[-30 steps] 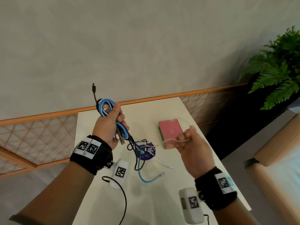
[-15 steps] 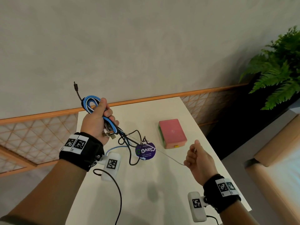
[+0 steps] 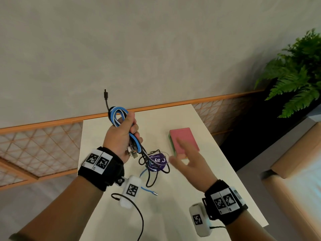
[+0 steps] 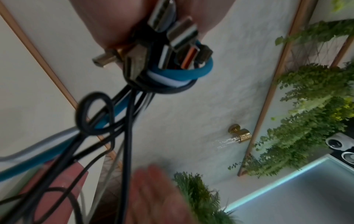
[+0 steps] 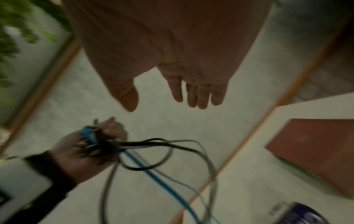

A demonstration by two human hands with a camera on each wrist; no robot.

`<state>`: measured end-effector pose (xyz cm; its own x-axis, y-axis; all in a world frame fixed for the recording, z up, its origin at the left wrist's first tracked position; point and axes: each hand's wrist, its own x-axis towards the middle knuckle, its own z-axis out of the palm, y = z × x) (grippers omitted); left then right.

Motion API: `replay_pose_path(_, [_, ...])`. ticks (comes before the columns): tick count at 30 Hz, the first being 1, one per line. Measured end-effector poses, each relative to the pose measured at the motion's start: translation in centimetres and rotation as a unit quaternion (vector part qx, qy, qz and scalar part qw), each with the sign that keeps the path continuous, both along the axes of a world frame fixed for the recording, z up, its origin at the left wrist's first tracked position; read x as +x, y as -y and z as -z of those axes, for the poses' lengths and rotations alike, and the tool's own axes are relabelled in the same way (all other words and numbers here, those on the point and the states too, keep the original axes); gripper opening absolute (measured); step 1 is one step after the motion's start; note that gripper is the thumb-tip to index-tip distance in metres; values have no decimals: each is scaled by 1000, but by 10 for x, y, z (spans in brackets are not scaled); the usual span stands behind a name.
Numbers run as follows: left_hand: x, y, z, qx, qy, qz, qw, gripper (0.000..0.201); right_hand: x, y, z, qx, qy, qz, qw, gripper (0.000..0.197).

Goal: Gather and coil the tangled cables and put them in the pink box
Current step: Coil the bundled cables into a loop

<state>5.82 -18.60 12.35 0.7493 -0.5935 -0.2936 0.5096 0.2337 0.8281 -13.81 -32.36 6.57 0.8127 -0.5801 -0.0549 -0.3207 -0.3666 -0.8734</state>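
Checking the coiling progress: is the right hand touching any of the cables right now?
Apart. The right wrist view shows the right hand open with straight fingers, and bare wall between them and the cables, which the left hand grips.

Right hand [image 3: 188, 164] motion-blurred in all three views. Pink box [image 3: 184, 140] near corner hidden behind it. Purple disc [image 3: 157, 161] lettering crossed by cables [image 3: 132, 143], unreadable. Desk [image 3: 173, 214] cut off at bottom edge.

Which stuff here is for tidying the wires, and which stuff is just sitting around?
For the job: cable bundle gripped by the left hand; right hand, open; pink box.
Just there: purple round tag, fern, table.
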Motion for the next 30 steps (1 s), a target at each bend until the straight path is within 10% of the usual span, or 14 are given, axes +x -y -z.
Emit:
replay_pose_path(4, [-20,14,-5,-9,20,21,1000,35,36,-30,-25,-4,-6,-159,987,91])
replay_pose_path(9, [-25,15,-12,-64,-7,13,998,35,54,-44,-4,-20,10,-119,993,21])
replay_pose_path(14, [-14,4,-7,-64,-37,-44,996,38,45,-53,18,21,-17,-128,991,32])
replay_pose_path(17, [-11,-1,-4,59,88,-79,991,43,43,-51,30,-70,-84,-134,985,44])
replay_pose_path(22, [-7,-8,-10,281,342,-8,897,34,41,-35,29,-144,-135,-187,962,41])
replay_pose_path(25, [-9,-7,-1,397,460,128,784,60,44,-24,11,-133,-132,-254,949,36])
replay_pose_path(30, [-6,-7,6,403,519,319,683,81,46,2,-20,-37,-175,-302,936,20])
